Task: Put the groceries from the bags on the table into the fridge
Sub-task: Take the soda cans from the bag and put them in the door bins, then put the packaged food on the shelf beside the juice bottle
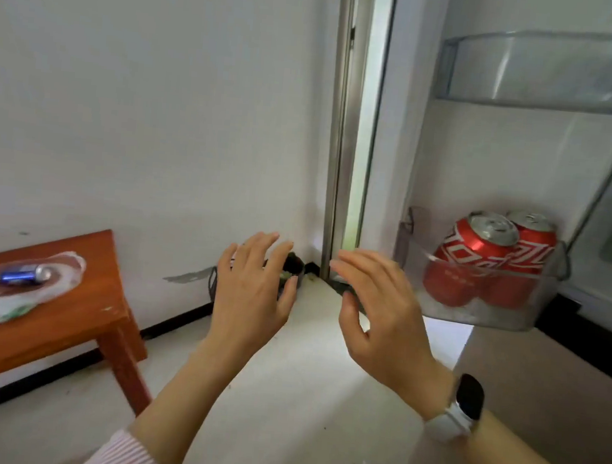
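The two red soda cans (487,258) are leaning against each other in the clear plastic door bin (482,314) of the open white fridge door (398,129), so a careless swing of that door is risking a topple. One blue can (21,275) is lying inside the thin white plastic bag (13,302) on the reddish wooden desk (66,329), and it could roll when the bag is lifted. Neither the left hand (251,293) nor the right hand (382,312) is holding anything; each grip is hanging open with fingers spread, touching nothing.
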A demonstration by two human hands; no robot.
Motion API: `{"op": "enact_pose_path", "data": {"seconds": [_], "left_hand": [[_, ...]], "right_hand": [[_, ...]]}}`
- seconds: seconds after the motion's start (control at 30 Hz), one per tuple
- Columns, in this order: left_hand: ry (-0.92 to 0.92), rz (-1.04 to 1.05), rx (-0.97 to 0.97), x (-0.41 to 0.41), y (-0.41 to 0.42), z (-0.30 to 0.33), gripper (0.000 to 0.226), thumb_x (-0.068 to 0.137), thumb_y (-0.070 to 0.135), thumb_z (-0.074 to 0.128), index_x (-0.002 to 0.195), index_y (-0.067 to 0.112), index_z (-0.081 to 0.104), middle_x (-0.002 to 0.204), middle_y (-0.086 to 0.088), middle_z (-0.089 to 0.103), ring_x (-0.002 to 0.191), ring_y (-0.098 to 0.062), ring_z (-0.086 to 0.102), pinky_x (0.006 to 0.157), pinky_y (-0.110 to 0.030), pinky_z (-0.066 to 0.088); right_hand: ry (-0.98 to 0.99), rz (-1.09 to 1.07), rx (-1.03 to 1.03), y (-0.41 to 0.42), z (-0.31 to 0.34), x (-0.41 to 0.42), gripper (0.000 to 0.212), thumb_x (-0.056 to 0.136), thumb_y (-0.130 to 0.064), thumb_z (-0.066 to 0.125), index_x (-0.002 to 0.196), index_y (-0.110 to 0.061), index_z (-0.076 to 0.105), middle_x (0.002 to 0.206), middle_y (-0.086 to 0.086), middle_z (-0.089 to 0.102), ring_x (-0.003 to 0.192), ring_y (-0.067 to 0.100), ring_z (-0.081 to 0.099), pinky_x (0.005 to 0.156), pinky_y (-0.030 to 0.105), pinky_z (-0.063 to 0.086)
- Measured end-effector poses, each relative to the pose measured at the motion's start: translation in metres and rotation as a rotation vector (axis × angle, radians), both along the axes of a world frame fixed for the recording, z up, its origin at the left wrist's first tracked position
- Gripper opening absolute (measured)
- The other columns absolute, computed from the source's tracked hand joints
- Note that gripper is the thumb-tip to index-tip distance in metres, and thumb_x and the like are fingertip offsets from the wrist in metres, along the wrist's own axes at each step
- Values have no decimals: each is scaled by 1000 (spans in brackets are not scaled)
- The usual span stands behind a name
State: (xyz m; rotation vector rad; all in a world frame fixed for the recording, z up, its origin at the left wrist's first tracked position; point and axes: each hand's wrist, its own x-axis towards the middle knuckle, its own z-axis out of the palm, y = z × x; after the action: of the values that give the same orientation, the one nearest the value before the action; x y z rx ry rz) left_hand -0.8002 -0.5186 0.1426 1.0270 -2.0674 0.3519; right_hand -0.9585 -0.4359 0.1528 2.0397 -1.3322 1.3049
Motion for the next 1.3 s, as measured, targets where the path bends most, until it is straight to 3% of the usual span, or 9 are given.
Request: {"op": "enact_pose_path", "data": {"seconds": [0.17, 0.3, 0.5, 0.57, 0.63, 0.73, 1.1, 1.23, 1.3], "left_hand": [[-185, 324, 242, 151, -17, -48, 41, 76, 26, 65, 114, 12, 57, 118, -11, 60, 111, -30, 56, 94, -52, 40], [-158, 534, 487, 263, -14, -84, 47, 92, 32, 49, 136, 19, 40, 145, -2, 37, 137, -19, 29, 113, -43, 20], [-47, 732, 600, 387, -28, -120, 39, 72, 15, 72, 109, 5, 64, 112, -16, 64, 103, -34, 62, 84, -49, 49], [-6, 779, 621, 417, -40, -129, 35, 76, 16, 68, 110, 7, 63, 114, -13, 63, 102, -33, 62, 84, -48, 47], [4, 827, 662, 443, -61, -142, 37, 88, 23, 55, 123, 12, 55, 130, -7, 52, 119, -28, 51, 96, -44, 38], [40, 852, 688, 484, -106, -161, 42, 93, 30, 45, 133, 16, 45, 140, -2, 42, 129, -21, 39, 103, -37, 29], [86, 790, 857, 595, -326, -171, 39, 96, 27, 41, 134, 20, 42, 138, 4, 41, 126, -12, 38, 104, -29, 29], [63, 747, 919, 616, -365, -201, 37, 96, 24, 39, 132, 22, 44, 139, 6, 40, 127, -11, 36, 104, -29, 27], [35, 707, 940, 628, -386, -214, 36, 96, 24, 38, 132, 24, 44, 140, 7, 38, 130, -10, 32, 105, -28, 24]], "right_hand": [[31, 102, 407, -66, -62, 116, 41, 85, -22, 39, 121, -9, 54, 113, 6, 62, 110, 18, 48, 97, 27, 37], [125, 170, 615, -113, -108, 216, 41, 89, -26, 41, 124, -10, 53, 121, 7, 59, 115, 24, 51, 98, 34, 41], [214, 373, 771, -169, -138, 346, 37, 93, -23, 42, 130, -15, 47, 133, 2, 50, 123, 19, 42, 104, 28, 30], [225, 420, 814, -194, -147, 382, 37, 94, -24, 41, 130, -16, 46, 134, 1, 49, 124, 18, 41, 103, 25, 29], [214, 463, 853, -225, -158, 415, 36, 94, -24, 40, 129, -17, 46, 134, 0, 49, 124, 16, 41, 102, 24, 30], [189, 518, 900, -281, -175, 461, 35, 93, -23, 41, 127, -17, 48, 132, 1, 50, 122, 18, 43, 100, 27, 33], [179, 534, 1034, -515, -208, 600, 34, 89, -11, 43, 122, -10, 53, 124, 12, 57, 113, 29, 53, 95, 40, 42], [252, 494, 1139, -558, -233, 634, 40, 93, -15, 39, 133, -11, 42, 139, 8, 44, 125, 25, 45, 102, 34, 36], [289, 465, 1171, -577, -249, 650, 47, 94, -15, 38, 140, -10, 30, 148, 10, 32, 136, 25, 29, 111, 35, 25]]}}
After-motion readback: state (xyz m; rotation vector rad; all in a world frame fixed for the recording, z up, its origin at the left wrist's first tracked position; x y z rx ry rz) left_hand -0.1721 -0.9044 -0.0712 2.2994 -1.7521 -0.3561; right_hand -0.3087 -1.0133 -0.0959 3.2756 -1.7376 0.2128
